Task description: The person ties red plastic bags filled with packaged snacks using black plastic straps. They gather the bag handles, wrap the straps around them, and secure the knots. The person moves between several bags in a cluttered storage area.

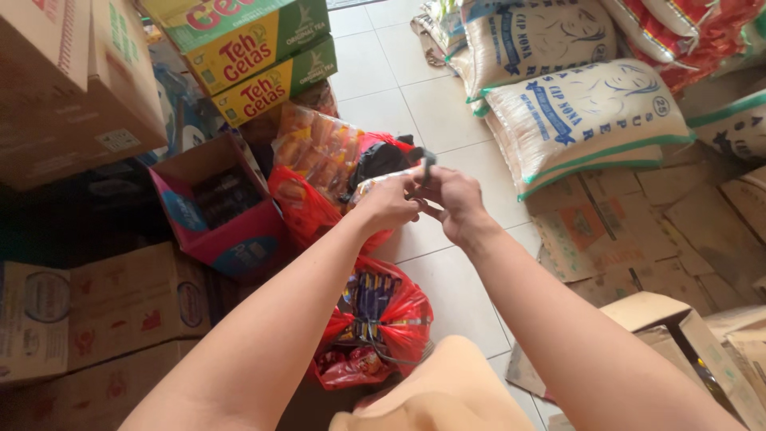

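Note:
Both my arms reach forward over a tiled floor. My left hand (388, 206) pinches the edge of a clear plastic packet of snacks (375, 186). My right hand (452, 201) meets it from the right and grips a small dark tool (428, 162) that sticks up above the fingers; what kind of tool it is I cannot tell. Just beyond the hands a red plastic bag (307, 209) holds a clear bag of orange snack packs (317, 149) and something black (379, 160).
A second red bag of packets (375, 323) lies on the floor under my arms. An open pink carton (227, 231) and brown cartons (104, 307) stand left, stacked green-yellow tea boxes (259, 56) behind. White rice sacks (586, 120) and flattened cardboard (646, 231) fill the right.

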